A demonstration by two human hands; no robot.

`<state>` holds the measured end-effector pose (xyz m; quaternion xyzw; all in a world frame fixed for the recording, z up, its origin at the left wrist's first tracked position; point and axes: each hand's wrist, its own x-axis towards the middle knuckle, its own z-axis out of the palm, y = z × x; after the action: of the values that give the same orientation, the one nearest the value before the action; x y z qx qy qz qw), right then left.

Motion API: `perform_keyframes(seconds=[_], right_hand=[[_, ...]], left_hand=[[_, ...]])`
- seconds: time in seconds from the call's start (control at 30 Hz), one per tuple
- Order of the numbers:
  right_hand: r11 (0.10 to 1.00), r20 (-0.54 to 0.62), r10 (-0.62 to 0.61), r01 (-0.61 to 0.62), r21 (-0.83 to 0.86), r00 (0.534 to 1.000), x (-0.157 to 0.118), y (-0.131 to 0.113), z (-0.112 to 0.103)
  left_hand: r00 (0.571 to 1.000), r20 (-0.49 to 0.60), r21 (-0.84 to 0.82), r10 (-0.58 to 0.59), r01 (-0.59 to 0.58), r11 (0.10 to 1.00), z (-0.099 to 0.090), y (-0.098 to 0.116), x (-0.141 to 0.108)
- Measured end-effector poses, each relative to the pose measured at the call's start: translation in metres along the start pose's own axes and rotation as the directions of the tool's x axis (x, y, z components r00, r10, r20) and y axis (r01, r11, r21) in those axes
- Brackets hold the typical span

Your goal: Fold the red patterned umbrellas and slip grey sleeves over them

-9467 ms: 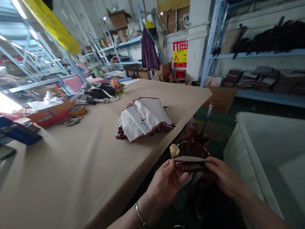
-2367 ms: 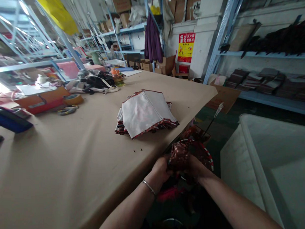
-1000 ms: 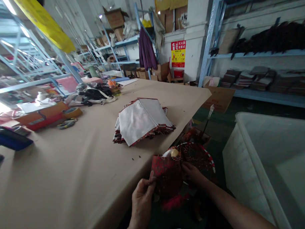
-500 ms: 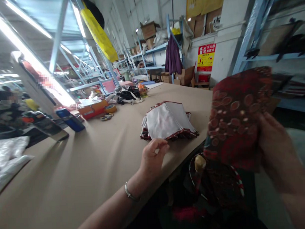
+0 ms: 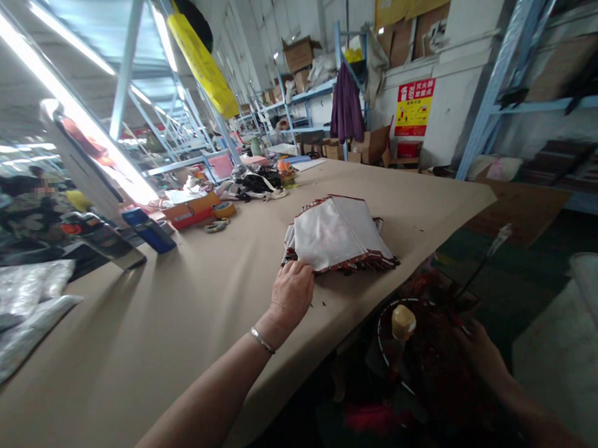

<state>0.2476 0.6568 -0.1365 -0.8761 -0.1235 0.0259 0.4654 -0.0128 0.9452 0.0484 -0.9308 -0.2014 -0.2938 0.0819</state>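
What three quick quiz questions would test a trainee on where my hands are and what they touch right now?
1. True or false: the left hand touches the stack of fabric pieces on the table.
2. Where is the right hand? A) on the table B) below the table edge, at dark red fabric
3. What colour is the stack's top face?

Key: 1 true; 2 B; 3 white.

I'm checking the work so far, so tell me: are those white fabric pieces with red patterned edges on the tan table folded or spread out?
Folded. The white fabric pieces lie in a neat stack, red edges layered, left hand at its corner.
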Motion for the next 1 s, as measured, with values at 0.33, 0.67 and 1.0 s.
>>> perform_keyframes(seconds=[0.33,0.67,1.0], right_hand=[[0.12,0.269,-0.95,0.981,-0.155,0.159,-0.075,-0.331,-0.022],[0.356,0.274,-0.798,0.786,-0.505,0.537,-0.03,-0.338,-0.034],[0.466,0.203,-0.851,0.875,-0.134,0.484,-0.149,-0.185,-0.094]], left_hand=[[0.988,-0.122,-0.06,-0.099,0.093,0.994,-0.04,0.009,0.028],[0.977,-0.057,-0.024,-0.208,0.206,0.978,-0.06,0.019,0.029],[0.788,0.573,-0.776,-0.227,0.432,-0.459,-0.088,0.116,-0.03]])
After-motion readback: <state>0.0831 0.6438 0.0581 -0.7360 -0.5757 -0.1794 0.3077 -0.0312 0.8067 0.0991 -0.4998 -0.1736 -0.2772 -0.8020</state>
